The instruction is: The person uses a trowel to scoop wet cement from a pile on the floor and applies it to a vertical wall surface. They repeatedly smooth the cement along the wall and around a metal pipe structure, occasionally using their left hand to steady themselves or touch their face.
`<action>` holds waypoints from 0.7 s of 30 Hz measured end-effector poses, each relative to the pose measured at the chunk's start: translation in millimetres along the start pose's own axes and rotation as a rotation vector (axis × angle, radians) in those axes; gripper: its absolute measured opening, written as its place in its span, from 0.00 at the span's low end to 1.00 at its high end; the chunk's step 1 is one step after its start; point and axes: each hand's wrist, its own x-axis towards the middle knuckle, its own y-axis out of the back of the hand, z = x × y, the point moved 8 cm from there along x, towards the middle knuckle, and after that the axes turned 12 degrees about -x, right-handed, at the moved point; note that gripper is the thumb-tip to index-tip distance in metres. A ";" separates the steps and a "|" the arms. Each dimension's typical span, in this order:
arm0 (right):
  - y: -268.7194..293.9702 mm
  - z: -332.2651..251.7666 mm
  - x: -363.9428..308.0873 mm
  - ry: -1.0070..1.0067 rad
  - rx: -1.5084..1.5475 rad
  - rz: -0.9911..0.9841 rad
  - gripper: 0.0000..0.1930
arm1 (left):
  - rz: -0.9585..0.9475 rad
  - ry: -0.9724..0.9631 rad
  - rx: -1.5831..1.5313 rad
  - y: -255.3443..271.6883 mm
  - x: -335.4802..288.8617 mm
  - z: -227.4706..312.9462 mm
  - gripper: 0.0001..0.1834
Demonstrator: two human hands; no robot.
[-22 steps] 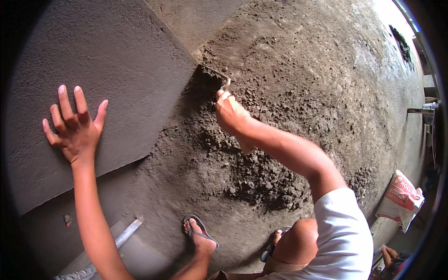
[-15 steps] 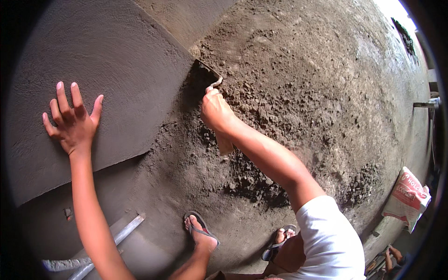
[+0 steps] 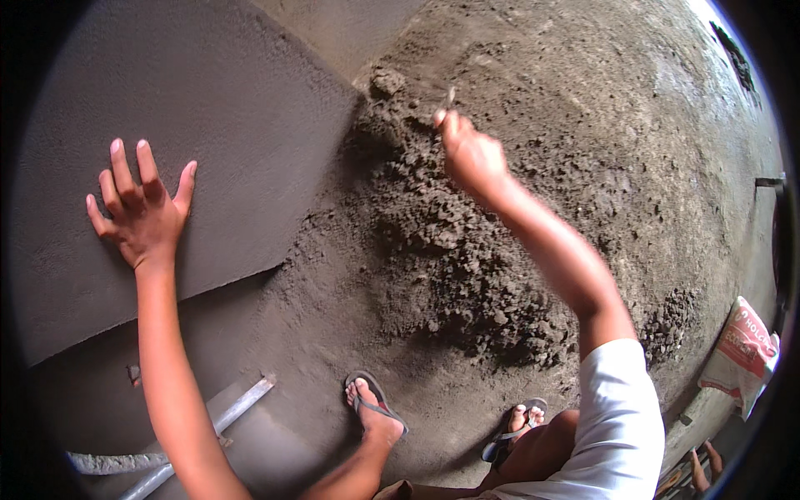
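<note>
My left hand (image 3: 142, 208) rests with fingers spread against a smooth, grey plastered wall (image 3: 242, 158). My right hand (image 3: 473, 158) is closed around a trowel (image 3: 450, 97), of which only a short metal piece shows above the fist; its blade cannot be made out. Below and beside that hand lies a heap of damp, crumbly mortar (image 3: 467, 250). A larger lump of mortar (image 3: 387, 83) sits by the wall's corner, left of the right hand.
My sandalled feet (image 3: 371, 408) stand at the near side of the heap. A grey pipe (image 3: 242, 407) and a ribbed hose (image 3: 117, 462) lie at lower left. A red and white sack (image 3: 742, 350) is at far right, with part of another person (image 3: 707, 468) below it.
My right hand has moved right and away from the wall's corner with the trowel, whose blade no longer shows. A mortar lump now shows near that corner. The left hand keeps its spread pose.
</note>
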 end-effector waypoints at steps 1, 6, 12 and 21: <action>1.3 15.7 18.5 0.015 -0.097 0.051 0.15 | -0.003 0.003 -0.003 -0.5 0.8 -0.2 0.42; -7.3 75.2 104.4 0.025 -0.183 -0.223 0.14 | 0.012 0.022 -0.026 1.8 5.2 -1.0 0.41; 0.1 62.7 115.7 0.292 -0.327 -0.153 0.12 | 0.035 0.031 -0.006 -1.7 0.4 -3.6 0.39; -0.6 75.3 9.4 0.554 -0.122 -0.116 0.09 | 0.028 0.010 -0.024 -2.4 4.3 -4.1 0.42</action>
